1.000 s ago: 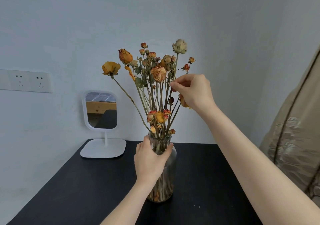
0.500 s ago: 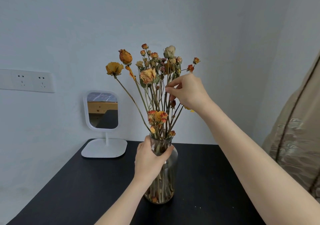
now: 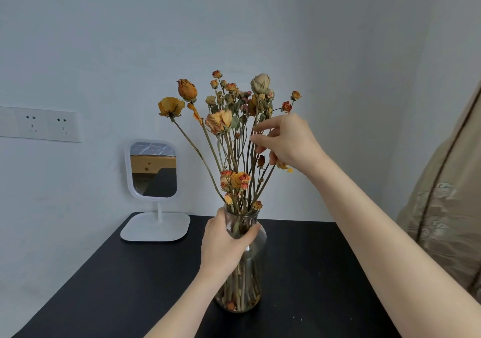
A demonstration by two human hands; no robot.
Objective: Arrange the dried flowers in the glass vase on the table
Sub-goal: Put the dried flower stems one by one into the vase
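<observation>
A clear glass vase point(image 3: 256, 259) stands on the black table point(image 3: 312, 272) and holds a bunch of dried flowers point(image 3: 220, 121), orange, peach and one pale rose on long thin stems. My left hand point(image 3: 223, 246) grips the vase round its neck, thumb on the right side of the glass. My right hand point(image 3: 289, 142) is raised at the right side of the bunch, at mid-stem height below the blooms. Its thumb and forefinger pinch thin stems there, and the other fingers are curled behind.
A white stand mirror point(image 3: 153, 171) sits at the table's back left corner. Wall sockets point(image 3: 44, 125) are on the left wall. A beige patterned fabric point(image 3: 447, 207) hangs at the right edge. Small crumbs lie on the table right of the vase.
My right hand has nudged the stems, so the pale rose and the peach rose have shifted left. The left hand has stayed on the vase neck.
</observation>
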